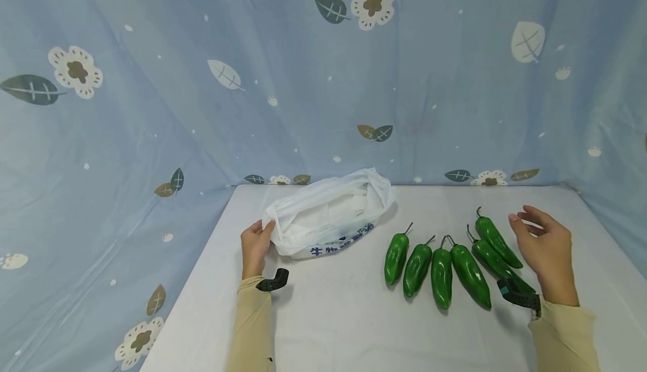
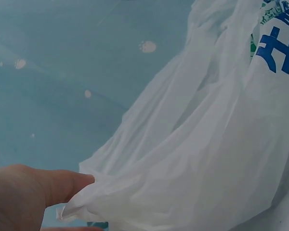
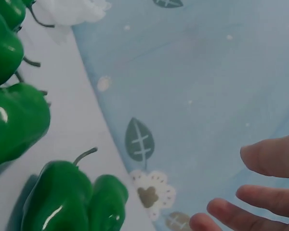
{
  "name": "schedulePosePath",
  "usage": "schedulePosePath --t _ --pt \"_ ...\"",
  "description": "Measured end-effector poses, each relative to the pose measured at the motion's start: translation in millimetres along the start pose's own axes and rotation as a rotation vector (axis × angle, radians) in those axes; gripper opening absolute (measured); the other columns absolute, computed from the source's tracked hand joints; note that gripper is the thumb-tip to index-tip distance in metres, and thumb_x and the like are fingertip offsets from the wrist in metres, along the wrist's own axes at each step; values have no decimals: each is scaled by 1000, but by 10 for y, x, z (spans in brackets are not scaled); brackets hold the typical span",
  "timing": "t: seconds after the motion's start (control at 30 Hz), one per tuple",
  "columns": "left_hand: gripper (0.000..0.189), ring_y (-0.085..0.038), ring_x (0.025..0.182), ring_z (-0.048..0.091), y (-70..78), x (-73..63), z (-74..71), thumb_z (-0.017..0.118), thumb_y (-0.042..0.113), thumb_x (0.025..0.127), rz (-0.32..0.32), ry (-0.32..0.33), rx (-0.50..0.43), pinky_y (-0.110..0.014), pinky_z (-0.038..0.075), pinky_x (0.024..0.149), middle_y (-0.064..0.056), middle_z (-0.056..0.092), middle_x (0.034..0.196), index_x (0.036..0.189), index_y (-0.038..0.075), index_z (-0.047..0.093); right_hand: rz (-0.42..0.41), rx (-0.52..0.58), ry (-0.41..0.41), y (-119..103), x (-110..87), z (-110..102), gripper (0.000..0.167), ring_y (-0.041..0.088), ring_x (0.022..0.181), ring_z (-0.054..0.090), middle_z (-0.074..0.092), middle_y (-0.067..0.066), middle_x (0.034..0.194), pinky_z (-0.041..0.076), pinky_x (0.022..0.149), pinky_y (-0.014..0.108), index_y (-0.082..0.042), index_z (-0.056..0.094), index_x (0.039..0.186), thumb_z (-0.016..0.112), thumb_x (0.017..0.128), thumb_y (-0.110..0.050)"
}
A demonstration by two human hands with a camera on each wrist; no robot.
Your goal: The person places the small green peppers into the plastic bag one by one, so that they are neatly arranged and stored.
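Observation:
My left hand [image 1: 256, 244] pinches the left edge of a white plastic bag [image 1: 295, 240] between thumb and fingers. The bag lies with its mouth spread, blue lettering along its near side. In the left wrist view the thumb presses on the bag's corner [image 2: 82, 209]. Several green peppers [image 1: 442, 279] with curved stems lie in a loose row right of the bag. My right hand [image 1: 548, 245] hovers beside the rightmost pepper [image 1: 497, 241], fingers relaxed and holding nothing. The right wrist view shows its fingers apart from the peppers [image 3: 58, 197].
A white cloth covers the table [image 1: 343, 327]. Behind it and to the left hangs a blue curtain [image 1: 303, 80] with flower and leaf prints. A small black device [image 1: 273, 280] is strapped on the left wrist, another [image 1: 518, 295] on the right.

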State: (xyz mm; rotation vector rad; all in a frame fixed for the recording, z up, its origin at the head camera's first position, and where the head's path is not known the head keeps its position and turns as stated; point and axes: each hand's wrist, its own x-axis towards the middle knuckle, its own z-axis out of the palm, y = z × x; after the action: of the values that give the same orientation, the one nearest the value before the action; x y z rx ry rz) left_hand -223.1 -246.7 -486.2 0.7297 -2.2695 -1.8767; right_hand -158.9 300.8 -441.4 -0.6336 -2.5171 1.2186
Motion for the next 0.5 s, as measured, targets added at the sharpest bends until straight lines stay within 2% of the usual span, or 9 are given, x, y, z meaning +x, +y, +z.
schedulePosePath --t 0.1,0.13,0.23,0.27,0.33,0.37,0.5 --pt "65 -36 137 55 -9 -1 4 64 31 102 8 1 1 -43 50 109 -29 54 149 151 -7 44 29 -13 -29 54 36 8 64 49 133 53 54 28 151 36 66 11 -6 43 157 51 105 -42" --pt "65 -36 138 55 -14 2 5 64 30 102 10 2 -2 -43 50 110 -29 54 150 151 -7 44 45 -15 -43 70 48 12 64 49 134 53 53 28 151 41 69 15 -5 42 157 51 106 -42" --pt "65 -36 139 54 -26 8 3 65 29 102 8 5 -8 -45 50 112 -28 52 151 152 -7 44 102 -12 -84 114 77 30 65 49 138 50 48 28 155 56 85 40 -3 40 158 48 107 -42" --pt "65 -36 139 54 -28 10 3 65 29 102 6 6 -9 -46 50 113 -28 52 152 152 -8 44 117 -9 -99 129 85 36 65 50 139 48 46 28 157 56 91 51 -2 39 158 47 107 -43" --pt "66 -36 140 53 -25 13 1 65 30 102 4 3 -8 -46 49 113 -29 51 152 152 -8 43 137 2 -125 167 96 45 67 51 141 45 42 29 159 48 103 67 0 38 158 46 107 -43" --pt "66 -35 139 54 -25 15 2 64 30 102 2 2 -3 -46 49 113 -29 51 152 152 -8 43 142 1 -137 187 101 48 68 52 142 43 41 30 160 45 106 70 0 38 158 45 107 -44" --pt "68 -35 138 55 -25 18 5 64 32 102 1 -8 11 -42 50 109 -28 51 152 152 -8 42 114 -20 -195 291 106 56 71 57 140 40 39 38 156 44 101 72 6 39 155 45 107 -46"
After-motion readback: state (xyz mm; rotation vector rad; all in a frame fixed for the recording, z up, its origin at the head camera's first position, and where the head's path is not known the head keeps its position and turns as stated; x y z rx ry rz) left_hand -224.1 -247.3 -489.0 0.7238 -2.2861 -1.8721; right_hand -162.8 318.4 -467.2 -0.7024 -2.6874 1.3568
